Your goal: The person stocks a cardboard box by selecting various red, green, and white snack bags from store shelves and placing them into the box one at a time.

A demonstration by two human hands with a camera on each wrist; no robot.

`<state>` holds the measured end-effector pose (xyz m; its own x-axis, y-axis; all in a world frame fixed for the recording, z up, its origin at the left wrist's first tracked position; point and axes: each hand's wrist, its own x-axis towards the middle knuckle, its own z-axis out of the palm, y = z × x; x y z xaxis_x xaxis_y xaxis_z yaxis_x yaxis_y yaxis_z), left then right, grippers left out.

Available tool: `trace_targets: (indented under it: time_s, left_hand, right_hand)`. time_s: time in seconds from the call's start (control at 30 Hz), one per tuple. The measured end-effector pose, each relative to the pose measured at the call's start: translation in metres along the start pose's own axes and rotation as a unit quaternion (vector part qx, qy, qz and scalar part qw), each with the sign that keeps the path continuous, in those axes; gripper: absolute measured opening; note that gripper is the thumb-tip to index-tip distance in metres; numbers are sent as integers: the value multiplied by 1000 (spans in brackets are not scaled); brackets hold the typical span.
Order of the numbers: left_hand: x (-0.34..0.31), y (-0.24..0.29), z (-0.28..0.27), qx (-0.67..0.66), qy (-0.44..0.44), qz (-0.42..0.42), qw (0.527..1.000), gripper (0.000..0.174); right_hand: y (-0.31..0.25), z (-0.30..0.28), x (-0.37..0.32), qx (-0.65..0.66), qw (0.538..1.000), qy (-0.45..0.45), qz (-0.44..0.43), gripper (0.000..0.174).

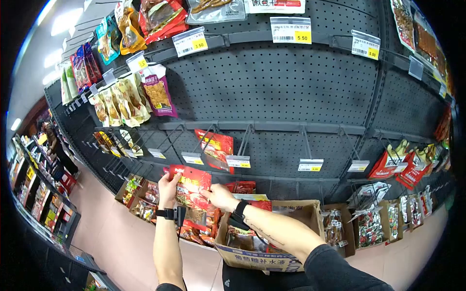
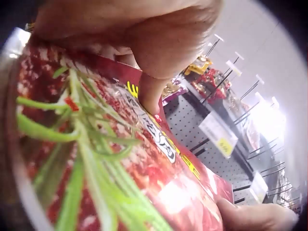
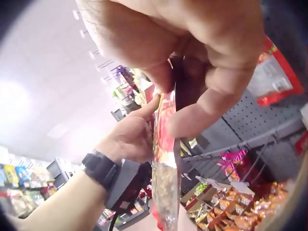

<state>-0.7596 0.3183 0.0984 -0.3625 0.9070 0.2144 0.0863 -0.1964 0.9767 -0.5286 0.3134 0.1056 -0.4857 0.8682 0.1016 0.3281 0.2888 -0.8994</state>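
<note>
A red snack packet (image 1: 191, 186) is held upright between both hands in the head view. The left hand (image 1: 168, 190) pinches its upper left edge, and the right hand (image 1: 221, 198) pinches its right edge. Close up in the left wrist view, the packet's printed front (image 2: 144, 159) fills much of the picture, with the left hand (image 2: 159, 38) gripping its edge. Seen edge-on in the right wrist view, the packet (image 3: 166, 168) hangs from the thumb and fingers of the right hand (image 3: 202, 62). Behind it, another red packet (image 1: 218, 149) hangs on a hook.
An open cardboard box (image 1: 259, 257) with packets inside stands in front of the body, below the right forearm. Boxes of small snacks (image 1: 334, 228) line the rack's bottom. Price tags (image 1: 310, 165) and metal hooks project from the perforated panel (image 1: 272, 82). A person (image 1: 57, 148) stands far left.
</note>
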Motion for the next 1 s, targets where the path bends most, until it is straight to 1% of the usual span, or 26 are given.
trace_targets:
  time_s: [0.03, 0.07, 0.1, 0.13, 0.17, 0.2, 0.27, 0.3, 0.37, 0.43, 0.5, 0.57, 0.6, 0.63, 0.67, 0.7, 0.77, 0.8, 0.83, 0.87, 0.9, 0.93, 1.0]
  left_hand:
    - [11, -7, 3, -2, -18, 15, 1000, 17]
    - [20, -14, 4, -1, -21, 17, 1000, 17]
    - [23, -9, 13, -31, -17, 29, 999, 16]
    - [22, -4, 22, -60, -13, 35, 997, 16]
    - [22, 0, 30, -70, -15, 24, 997, 15]
    - [21, 1, 35, -109, -36, 42, 993, 16]
    - [18, 1, 42, -151, -44, 51, 986, 19]
    - [19, -1, 43, -161, -48, 54, 984, 20]
    - [23, -5, 49, -172, -38, 48, 983, 21]
    - [26, -3, 55, -183, -13, 36, 982, 19]
    - [29, -5, 55, -188, -14, 29, 982, 19]
    - [31, -7, 57, -210, -6, 8, 978, 20]
    - [28, 0, 61, -209, -7, 7, 978, 20]
    - [25, 8, 64, -189, 8, -13, 982, 20]
    - [24, 11, 65, -168, 25, -33, 985, 20]
    - [32, 6, 64, -178, -2, 12, 984, 18]
    - [34, -4, 59, -176, 6, 12, 984, 18]
    - [31, 0, 61, -176, 12, 14, 984, 18]
    - [25, 1, 65, -191, 19, 22, 981, 18]
    - [21, 2, 69, -215, 32, 10, 976, 18]
    - [25, -5, 68, -195, 37, 1, 980, 18]
    - [30, -12, 67, -174, 44, -10, 984, 18]
    - [47, -21, 70, -93, 44, 39, 994, 20]
  right_hand:
    - [3, 1, 2, 69, 993, -18, 93, 39]
    - [8, 2, 5, 70, 993, -15, 92, 39]
    - [17, 4, 9, 34, 996, 83, 14, 38]
    - [21, 2, 9, -2, 982, 177, -59, 38]
    - [27, -1, 10, -12, 963, 233, -135, 37]
    - [34, -4, 11, -37, 962, 238, -129, 39]
    - [19, -21, -1, -26, 969, 213, -120, 40]
    - [18, -26, 0, -24, 969, 216, -116, 40]
    - [19, -33, 2, -99, 954, 238, -152, 41]
    - [20, -35, 8, -88, 954, 242, -154, 40]
    - [19, -33, 14, -77, 953, 246, -159, 39]
    - [19, -31, 20, -80, 939, 273, -195, 40]
    - [18, -32, 21, -81, 931, 287, -213, 40]
    - [17, -34, 23, -68, 922, 300, -234, 37]
    - [16, -36, 24, -68, 923, 301, -232, 37]
    - [15, -38, 24, -65, 930, 296, -208, 36]
    - [14, -41, 21, -44, 943, 278, -177, 33]
    - [16, -42, 19, -43, 944, 277, -177, 33]
    - [17, -42, 18, -51, 936, 290, -195, 31]
    - [18, -43, 18, -60, 926, 306, -213, 33]
    - [21, -42, 21, -43, 935, 294, -191, 33]
    - [27, -42, 25, -43, 935, 295, -191, 33]
    - [37, -36, 31, -17, 955, 262, -136, 29]
